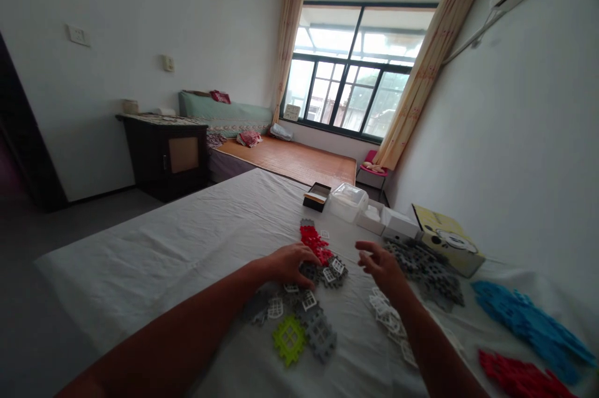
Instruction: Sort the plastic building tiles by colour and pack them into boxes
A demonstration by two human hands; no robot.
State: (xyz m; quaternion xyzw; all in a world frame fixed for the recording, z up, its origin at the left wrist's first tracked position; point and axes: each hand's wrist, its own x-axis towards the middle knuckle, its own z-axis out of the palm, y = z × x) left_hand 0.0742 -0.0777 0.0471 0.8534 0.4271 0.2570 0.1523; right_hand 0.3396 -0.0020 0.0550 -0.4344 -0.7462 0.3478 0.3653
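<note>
My left hand (pixel 292 265) curves over the assembled pieces, thumb and fingers around a dark grey interlocking tile (pixel 309 271). Beyond it, joined red tiles (pixel 314 243) run away from me. White window-lattice pieces (pixel 337 266) sit on the grey tiles beside my fingers. Closer to me lie a lime-green tile (pixel 289 340) and a lighter grey tile (pixel 320 331), next to more white lattices (pixel 276 307). My right hand (pixel 381 264) hovers above the sheet on the right, fingers apart and holding nothing. A pile of white lattice pieces (pixel 386 314) lies below it.
On the right are heaps of dark grey tiles (pixel 428 270), blue tiles (pixel 528 323) and red tiles (pixel 519 376). Behind stand a black box (pixel 317 197), a clear plastic container (pixel 349 201), a white box (pixel 400 224) and a yellow carton (pixel 447 239).
</note>
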